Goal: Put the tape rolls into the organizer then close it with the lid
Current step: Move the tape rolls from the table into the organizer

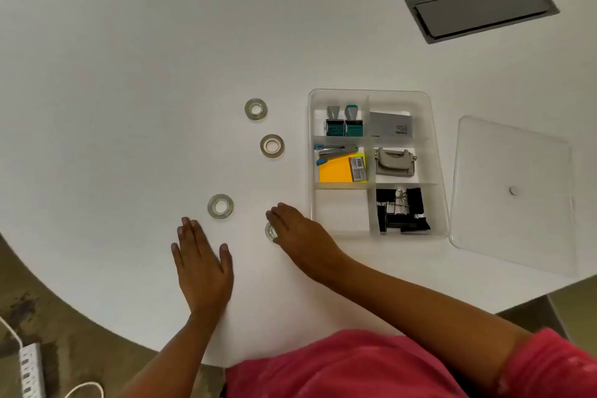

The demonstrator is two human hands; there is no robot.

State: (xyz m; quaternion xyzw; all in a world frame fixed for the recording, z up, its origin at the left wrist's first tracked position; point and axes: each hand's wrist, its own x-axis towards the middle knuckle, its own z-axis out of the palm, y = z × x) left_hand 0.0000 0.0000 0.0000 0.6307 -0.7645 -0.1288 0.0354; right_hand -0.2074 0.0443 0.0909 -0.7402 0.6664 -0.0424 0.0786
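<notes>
Left hand point(202, 271) lies flat, palm down, on the white table point(129, 74), fingers straight and slightly spread, holding nothing. Just beyond its fingertips, not touching, sits the near-left tape roll point(220, 206), flat on the table.

Further right and farther away, 2 more rolls lie flat: the middle tape roll point(272, 146) and, behind it, the far tape roll point(256, 109). Both are well apart from either hand.

Right hand point(298, 233) is lowered over a 4th tape roll point(270, 232), fingers curled down around it and touching it; only the roll's left edge shows beneath the fingers. Cannot tell whether the grasp is fully closed or whether the roll is lifted off the table.

Just right of that hand stands the clear organizer point(439, 171), 6 compartments. Its near-left compartment point(340, 210) holds nothing and is the one closest to the right hand. Other compartments hold stamps point(344, 124), a stapler with sticky notes point(336, 171), a hole punch point(394, 162) and binder clips point(400, 210).

The clear lid point(513, 220) lies flat on the table, right of the organizer, touching or nearly touching its near-right corner.
</notes>
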